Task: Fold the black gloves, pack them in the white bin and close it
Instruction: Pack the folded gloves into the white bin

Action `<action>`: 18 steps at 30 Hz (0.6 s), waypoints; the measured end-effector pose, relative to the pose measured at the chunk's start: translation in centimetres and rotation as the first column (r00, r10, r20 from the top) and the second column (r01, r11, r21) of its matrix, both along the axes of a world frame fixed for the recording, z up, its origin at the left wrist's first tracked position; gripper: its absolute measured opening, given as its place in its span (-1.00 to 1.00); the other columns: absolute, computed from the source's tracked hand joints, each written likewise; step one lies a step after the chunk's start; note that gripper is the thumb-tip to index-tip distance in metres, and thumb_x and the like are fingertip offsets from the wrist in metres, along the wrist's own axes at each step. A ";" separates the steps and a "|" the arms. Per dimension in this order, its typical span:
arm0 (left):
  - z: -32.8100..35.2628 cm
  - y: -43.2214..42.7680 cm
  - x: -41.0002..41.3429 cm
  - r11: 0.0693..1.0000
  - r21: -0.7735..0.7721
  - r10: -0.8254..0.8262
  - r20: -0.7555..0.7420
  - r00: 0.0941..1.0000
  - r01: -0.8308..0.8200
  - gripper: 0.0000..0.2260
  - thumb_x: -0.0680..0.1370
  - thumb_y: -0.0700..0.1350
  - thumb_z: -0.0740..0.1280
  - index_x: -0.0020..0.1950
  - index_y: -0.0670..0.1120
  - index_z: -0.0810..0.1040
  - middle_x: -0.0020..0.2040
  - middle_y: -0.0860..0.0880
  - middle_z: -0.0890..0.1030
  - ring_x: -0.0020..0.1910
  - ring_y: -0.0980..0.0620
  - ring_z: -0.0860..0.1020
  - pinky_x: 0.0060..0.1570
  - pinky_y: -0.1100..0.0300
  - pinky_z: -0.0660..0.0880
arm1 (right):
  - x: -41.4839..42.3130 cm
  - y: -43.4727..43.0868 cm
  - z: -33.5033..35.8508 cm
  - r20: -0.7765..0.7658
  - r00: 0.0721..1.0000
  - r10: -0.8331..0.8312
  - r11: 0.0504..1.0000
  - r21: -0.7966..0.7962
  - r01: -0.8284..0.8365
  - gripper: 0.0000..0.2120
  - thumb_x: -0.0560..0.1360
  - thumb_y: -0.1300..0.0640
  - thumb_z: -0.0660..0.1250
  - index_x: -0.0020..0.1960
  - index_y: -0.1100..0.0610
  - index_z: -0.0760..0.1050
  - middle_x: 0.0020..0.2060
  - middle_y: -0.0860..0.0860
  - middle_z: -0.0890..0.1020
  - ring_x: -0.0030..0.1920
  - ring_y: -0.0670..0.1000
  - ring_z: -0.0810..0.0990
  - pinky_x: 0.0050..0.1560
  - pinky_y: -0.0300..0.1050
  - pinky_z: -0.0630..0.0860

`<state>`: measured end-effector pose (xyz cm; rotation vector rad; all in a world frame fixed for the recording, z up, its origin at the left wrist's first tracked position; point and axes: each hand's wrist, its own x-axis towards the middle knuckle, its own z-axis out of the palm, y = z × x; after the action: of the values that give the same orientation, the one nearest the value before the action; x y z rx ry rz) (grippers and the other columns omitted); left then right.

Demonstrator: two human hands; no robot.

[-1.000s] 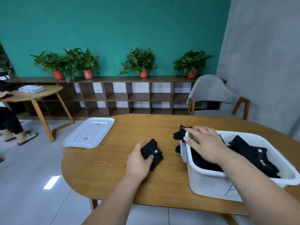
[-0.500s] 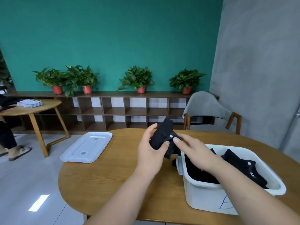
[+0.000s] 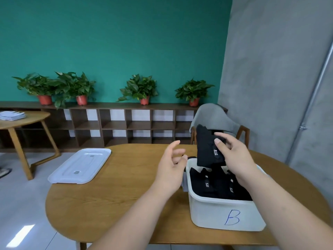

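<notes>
Table: round wooden top, carrying the bin and the lid.
White bin: open, at the table's four o'clock edge, with a blue "B" on its near wall.
Lid: flat on the table at ten o'clock from the bin, well apart from it.
Packed gloves: black, folded, lying inside the bin with white tags showing.
Held glove: folded and black, in the air above the bin's twelve o'clock rim.
Right hand: thumb and curled fingers pinch the held glove.
Left hand: at nine o'clock from the held glove, fingers loosely spread, holding nothing.
</notes>
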<state>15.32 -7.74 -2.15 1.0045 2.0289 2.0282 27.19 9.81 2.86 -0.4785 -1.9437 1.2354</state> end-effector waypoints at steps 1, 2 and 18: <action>-0.4 0.2 -0.3 0.999 -0.041 0.005 -0.005 1.000 -0.005 -0.55 0.69 -0.13 0.34 0.55 0.16 0.39 0.26 0.23 0.60 0.19 0.28 0.60 0.28 0.24 0.53 | 0.5 0.9 0.1 0.005 1.000 -0.024 0.999 -0.021 0.024 -0.81 0.67 -0.02 0.35 0.26 -0.18 0.62 0.11 -0.15 0.70 0.15 -0.16 0.65 0.11 -0.19 0.56; -0.9 0.4 -0.6 0.996 -0.088 0.005 -0.018 1.000 -0.007 -0.54 0.69 -0.12 0.34 0.56 0.17 0.38 0.27 0.25 0.59 0.23 0.29 0.58 0.30 0.24 0.52 | 1.0 1.8 0.1 0.015 0.999 -0.036 0.998 -0.057 0.037 -0.82 0.66 -0.03 0.37 0.24 -0.16 0.63 0.12 -0.13 0.71 0.17 -0.11 0.67 0.19 -0.09 0.59; -6.1 1.8 -0.3 0.977 -0.211 -0.032 -0.047 0.998 0.022 -0.62 0.69 -0.07 0.35 0.50 0.16 0.47 0.41 0.27 0.53 0.42 0.25 0.45 0.49 0.07 0.41 | 0.5 0.9 -5.6 0.456 0.816 -0.354 0.796 0.606 0.007 -0.71 0.57 -0.09 0.46 0.28 -0.16 0.59 0.09 -0.11 0.52 0.13 -0.02 0.48 0.07 -0.08 0.52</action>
<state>14.99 -5.91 -8.22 1.0434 2.1855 1.7459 27.71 10.66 -2.72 -0.7348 -2.5458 0.3138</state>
